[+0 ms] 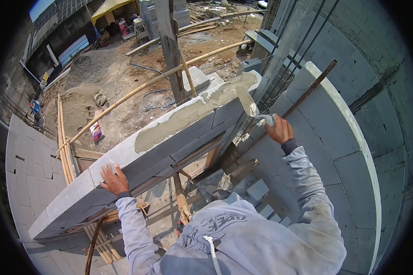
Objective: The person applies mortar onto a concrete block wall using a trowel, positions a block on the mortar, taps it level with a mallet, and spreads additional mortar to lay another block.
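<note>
My left hand (114, 179) lies with its fingers spread on the top edge of a light-grey block wall (85, 185), left of the mortar. A wet grey-beige mortar layer (183, 123) covers the top of this wall from its middle to its right end. At that right end, my right hand (280, 129) is closed around the grey handle of a trowel (264, 119). Its blade is hard to tell apart from the mortar at the wall's corner. Both hands are well apart, with grey sleeves below them.
A bamboo pole (142, 89) crosses beyond the wall, near an upright timber post (170, 50). To the right stand a concrete column (287, 46), a rusty bar (309, 89) and another block wall (339, 151). Loose blocks (257, 190) lie below. Sand (85, 94) covers ground outside.
</note>
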Available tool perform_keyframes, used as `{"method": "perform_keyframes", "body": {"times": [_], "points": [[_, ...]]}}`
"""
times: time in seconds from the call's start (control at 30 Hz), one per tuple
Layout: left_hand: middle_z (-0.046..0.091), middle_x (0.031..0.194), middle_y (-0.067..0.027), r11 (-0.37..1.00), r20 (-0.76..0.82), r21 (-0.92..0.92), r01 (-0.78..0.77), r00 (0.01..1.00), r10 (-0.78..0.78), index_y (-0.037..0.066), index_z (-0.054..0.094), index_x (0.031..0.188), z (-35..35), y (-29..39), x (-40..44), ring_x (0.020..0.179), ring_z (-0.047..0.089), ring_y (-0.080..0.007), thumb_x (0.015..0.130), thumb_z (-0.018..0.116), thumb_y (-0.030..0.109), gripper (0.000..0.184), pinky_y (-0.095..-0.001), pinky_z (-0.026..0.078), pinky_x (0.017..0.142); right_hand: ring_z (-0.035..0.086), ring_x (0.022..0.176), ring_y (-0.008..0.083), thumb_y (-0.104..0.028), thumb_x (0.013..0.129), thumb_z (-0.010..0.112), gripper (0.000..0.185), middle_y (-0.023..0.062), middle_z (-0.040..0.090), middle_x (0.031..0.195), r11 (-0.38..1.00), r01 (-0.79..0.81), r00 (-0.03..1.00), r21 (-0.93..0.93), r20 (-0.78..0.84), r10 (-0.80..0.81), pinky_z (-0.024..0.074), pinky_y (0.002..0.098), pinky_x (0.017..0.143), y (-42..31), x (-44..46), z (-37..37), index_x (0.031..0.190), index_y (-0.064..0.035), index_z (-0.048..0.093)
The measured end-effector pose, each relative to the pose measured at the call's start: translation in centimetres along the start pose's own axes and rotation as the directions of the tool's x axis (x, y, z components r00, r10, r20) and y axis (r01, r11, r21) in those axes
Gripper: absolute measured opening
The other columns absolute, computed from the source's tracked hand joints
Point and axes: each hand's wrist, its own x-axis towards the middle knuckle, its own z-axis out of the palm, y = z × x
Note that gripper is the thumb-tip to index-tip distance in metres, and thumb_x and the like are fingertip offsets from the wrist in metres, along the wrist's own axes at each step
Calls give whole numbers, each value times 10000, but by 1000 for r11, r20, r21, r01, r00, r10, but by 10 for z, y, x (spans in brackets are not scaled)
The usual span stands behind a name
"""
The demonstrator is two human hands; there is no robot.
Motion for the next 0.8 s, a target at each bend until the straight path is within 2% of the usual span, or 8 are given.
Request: {"method": "perform_keyframes", "body": {"times": [0.03,0.1,0.17,0.33,0.4,0.57,0.73,0.8], "points": [[431,1396,-111,1000,-7,-3,-1,1000,1,151,533,1274,1,0,-1,1308,363,-309,926,457,430,452,-596,172,1049,596,940,424,-332,751,651,439,252,634,954,983,-117,993,139,-11,120,475,458,815,7,15,22,1001,19,563],[430,1397,-110,1000,-10,4,2,1000,-2,150,532,1275,3,0,0,1310,361,-308,927,455,425,450,-595,177,1048,588,986,425,-340,737,664,530,302,606,1009,907,-181,983,381,106,151,470,440,846,5,49,51,1076,51,550],[433,1396,-110,1000,-14,10,10,1000,-10,150,530,1276,3,1,-1,1312,358,-303,928,452,417,445,-596,181,1046,643,884,356,-293,742,660,482,250,645,920,861,-234,967,451,16,254,476,394,730,-26,77,70,998,102,561],[429,1399,-109,1000,28,9,17,999,-17,153,524,1280,-4,3,-1,1315,357,-296,930,450,413,442,-601,175,1045,569,1090,364,-242,756,604,457,333,597,1033,705,-511,798,492,-35,602,447,375,910,-77,145,88,987,153,584],[426,1402,-107,1000,35,1,25,999,-25,153,526,1277,-5,2,-1,1317,355,-296,930,452,410,438,-602,175,1045,542,1130,356,-239,776,542,435,314,577,1104,696,-569,772,437,-5,635,414,365,964,-82,162,87,1009,124,603],[420,1406,-111,1000,19,-15,23,1000,-22,150,526,1276,-7,4,-1,1319,351,-300,931,462,391,426,-604,152,1050,479,1212,334,-268,843,413,457,162,503,1311,900,-436,869,8,264,419,364,355,1020,-61,208,85,1194,-29,583],[419,1407,-112,999,14,-30,35,999,-35,147,520,1279,-2,2,-2,1320,349,-307,931,469,374,419,-607,137,1052,462,1229,336,-318,880,401,433,160,510,1306,922,-387,888,-22,261,379,359,377,1024,-66,239,69,1184,-91,608],[418,1409,-110,999,17,-20,38,999,-38,145,519,1279,-3,4,-2,1320,348,-310,931,470,368,416,-609,138,1051,482,1208,336,-310,875,404,426,160,530,1282,965,-219,918,-142,307,253,373,377,1012,-31,287,106,1170,-87,614]]}}
